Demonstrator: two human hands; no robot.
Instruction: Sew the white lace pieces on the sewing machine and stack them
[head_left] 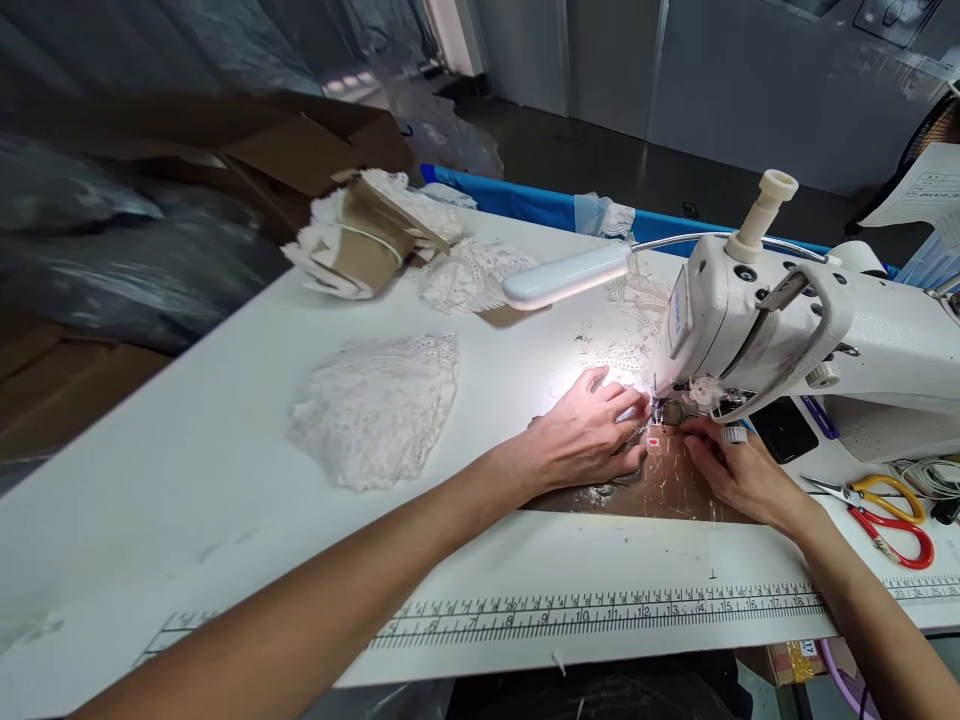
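A white sewing machine (712, 300) stands at the right, its lamp lighting the needle area. My left hand (589, 435) lies on the bed just left of the needle, palm down, fingers stretched and somewhat apart. Its fingertips touch the edge of white lace (619, 355) that lies behind the hand and runs up to the presser foot (657, 410). To the right of the foot, my right hand (731, 465) is closed, thumb and forefinger together near the needle plate. Whatever its fingertips pinch is too small to make out. The brown machine bed (675, 490) shows beneath both hands.
White lace pieces (379, 410) lie at the left on the table, with a tied lace bundle (367, 240) behind. Red-and-yellow-handled scissors (885, 510) and a black phone (784, 428) lie at the right. A ruler strip (585, 615) runs along the front edge.
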